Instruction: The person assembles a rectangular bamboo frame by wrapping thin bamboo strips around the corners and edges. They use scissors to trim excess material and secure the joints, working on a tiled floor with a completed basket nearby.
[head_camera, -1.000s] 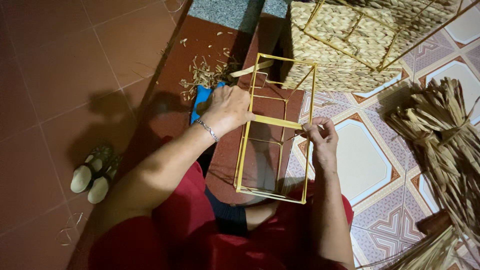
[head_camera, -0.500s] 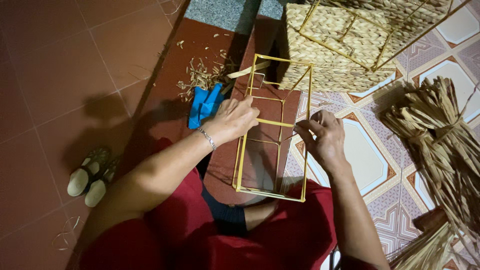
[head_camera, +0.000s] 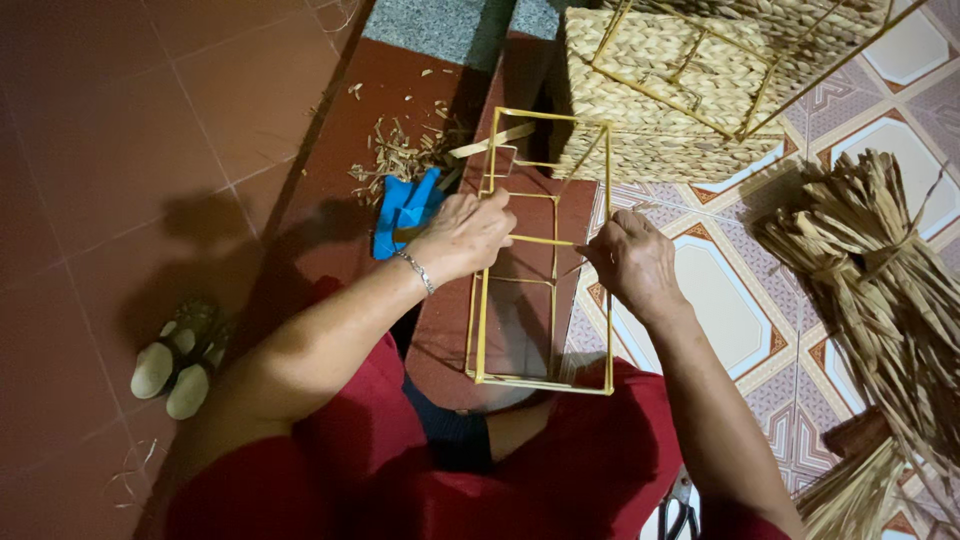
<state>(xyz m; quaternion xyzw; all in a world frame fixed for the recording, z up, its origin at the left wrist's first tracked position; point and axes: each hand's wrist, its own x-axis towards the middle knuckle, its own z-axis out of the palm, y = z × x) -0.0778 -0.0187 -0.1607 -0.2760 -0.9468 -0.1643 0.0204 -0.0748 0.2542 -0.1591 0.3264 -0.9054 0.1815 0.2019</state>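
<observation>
A yellow wire frame (head_camera: 484, 330), box-shaped and open, rests on my lap and reaches out over the floor. My left hand (head_camera: 462, 235), with a bracelet at the wrist, grips the frame's left side around a cross bar. My right hand (head_camera: 632, 262) is closed on the frame's right upright near the same bar. A pale flat strip of fibre (head_camera: 492, 141) lies across the frame's far corner. Just left of my left hand lies a blue plastic tool (head_camera: 403, 208).
Woven straw baskets with yellow wire frames (head_camera: 660, 90) stand at the far side. Bundles of dried straw (head_camera: 880, 290) lie at the right. Straw scraps (head_camera: 395, 155) litter the red floor. A pair of sandals (head_camera: 175, 360) sits at the left. Scissors (head_camera: 680, 515) peek out near my right elbow.
Both hands have shifted slightly along the frame, and my right hand now sits closed on the right upright. The frame stays in about the same place.
</observation>
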